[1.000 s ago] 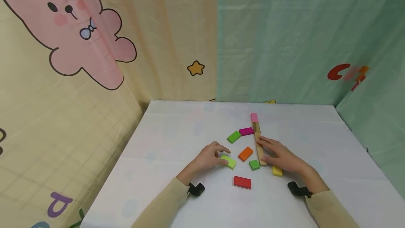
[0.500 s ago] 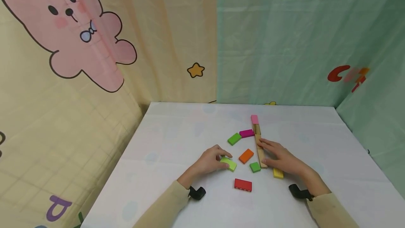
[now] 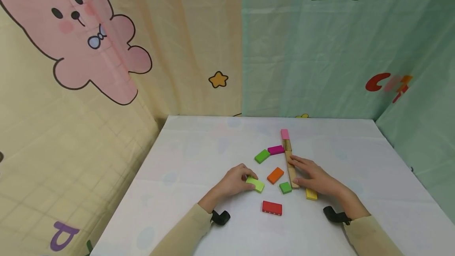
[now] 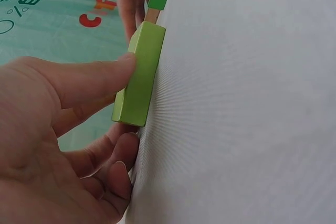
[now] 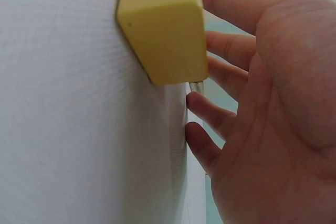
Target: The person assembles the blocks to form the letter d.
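Observation:
My left hand (image 3: 235, 181) pinches a light green block (image 3: 258, 185) at its left end. In the left wrist view, the thumb presses one long side of that light green block (image 4: 143, 74), and the other fingers curl below it. My right hand (image 3: 318, 177) rests along the right side of a row of plain wooden blocks (image 3: 291, 173), its fingers extended and fingertips at the row's edge. A yellow block (image 3: 311, 194) lies beneath the right palm, partly covered in the head view. Up close in the right wrist view, the yellow block (image 5: 165, 35) overlaps the thumb side.
At the row's far end is a pink block (image 3: 285, 134). A magenta block (image 3: 276, 150) touches its left side, with a green block (image 3: 262, 156) beside it. An orange block (image 3: 275, 175), a smaller green block (image 3: 285, 187) and a red block (image 3: 272, 208) lie between the hands.
My left index finger has come down onto the light green block, which the hand now pinches. The right hand has stayed by the wooden row. The head view has shifted slightly.

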The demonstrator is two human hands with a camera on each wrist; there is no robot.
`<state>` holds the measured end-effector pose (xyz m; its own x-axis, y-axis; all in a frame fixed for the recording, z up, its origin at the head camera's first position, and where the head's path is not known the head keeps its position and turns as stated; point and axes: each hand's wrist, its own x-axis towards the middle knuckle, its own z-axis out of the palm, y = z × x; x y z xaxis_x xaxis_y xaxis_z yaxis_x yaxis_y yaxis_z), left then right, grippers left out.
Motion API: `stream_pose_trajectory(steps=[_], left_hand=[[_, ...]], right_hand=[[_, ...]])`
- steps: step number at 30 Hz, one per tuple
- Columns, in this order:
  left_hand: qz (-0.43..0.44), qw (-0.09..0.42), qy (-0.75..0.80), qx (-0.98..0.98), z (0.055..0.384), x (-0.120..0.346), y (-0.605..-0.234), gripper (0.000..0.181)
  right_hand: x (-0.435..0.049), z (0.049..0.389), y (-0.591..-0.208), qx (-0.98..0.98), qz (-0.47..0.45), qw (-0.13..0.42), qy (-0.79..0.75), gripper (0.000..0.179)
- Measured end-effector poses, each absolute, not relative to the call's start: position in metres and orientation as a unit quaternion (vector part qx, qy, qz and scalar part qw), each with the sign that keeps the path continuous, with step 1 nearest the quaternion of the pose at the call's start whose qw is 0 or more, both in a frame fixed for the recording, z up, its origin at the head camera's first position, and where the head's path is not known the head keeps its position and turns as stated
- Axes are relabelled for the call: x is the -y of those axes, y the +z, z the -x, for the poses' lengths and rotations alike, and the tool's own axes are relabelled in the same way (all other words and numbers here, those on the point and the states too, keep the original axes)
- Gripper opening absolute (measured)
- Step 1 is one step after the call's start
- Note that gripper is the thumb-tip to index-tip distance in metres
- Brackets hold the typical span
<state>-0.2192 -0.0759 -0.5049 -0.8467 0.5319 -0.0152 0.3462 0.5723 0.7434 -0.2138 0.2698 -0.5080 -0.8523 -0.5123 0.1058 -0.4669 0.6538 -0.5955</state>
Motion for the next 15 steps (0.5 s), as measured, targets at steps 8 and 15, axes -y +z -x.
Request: stream_pose_trajectory(steps=[8,15], left_hand=[[-0.26,0.113,0.403,-0.87,0.2191,0.0764,-0.505,0.016],[-0.255,0.123,0.423,-0.861,0.2196,0.0798,-0.503,0.014]], right_hand=[[-0.2693,0.2135,-0.5099,-0.91,0.267,0.034,-0.314,0.071],[-0.2686,0.2135,-0.5084,-0.912,0.263,0.035,-0.312,0.072]])
